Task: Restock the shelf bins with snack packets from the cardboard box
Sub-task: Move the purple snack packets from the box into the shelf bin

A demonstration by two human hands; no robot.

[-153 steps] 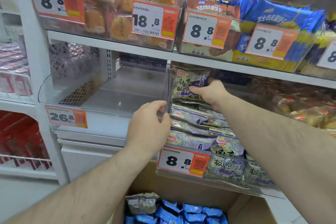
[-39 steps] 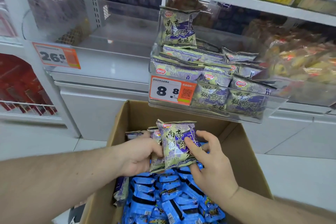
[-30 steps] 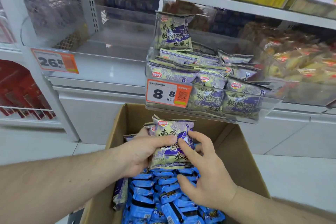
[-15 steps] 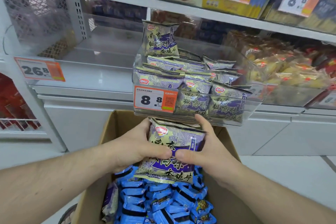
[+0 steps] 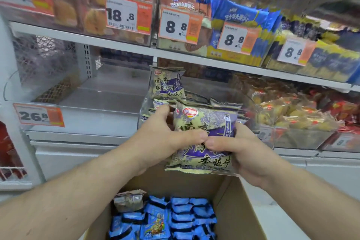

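Observation:
A stack of purple-and-cream snack packets (image 5: 206, 122) is held in front of the clear shelf bin (image 5: 143, 107). My left hand (image 5: 163, 138) grips its left side, and my right hand (image 5: 239, 154) grips its right side, thumbs meeting across the front. The bin behind holds more of the same packets, one standing upright (image 5: 167, 84) at the back. Below, the open cardboard box (image 5: 231, 200) holds several blue packets (image 5: 175, 218) and one grey packet (image 5: 129, 200).
To the left is a clear bin with a 26.8 price tag (image 5: 39, 116). To the right stand bins of yellow and red snacks (image 5: 296, 115). The upper shelf (image 5: 116, 45) carries bins with 18.8 and 8.8 tags. White floor lies right of the box.
Both hands have lifted the stack of purple packets out of the box up to the front of the shelf bin. The view has tilted upward.

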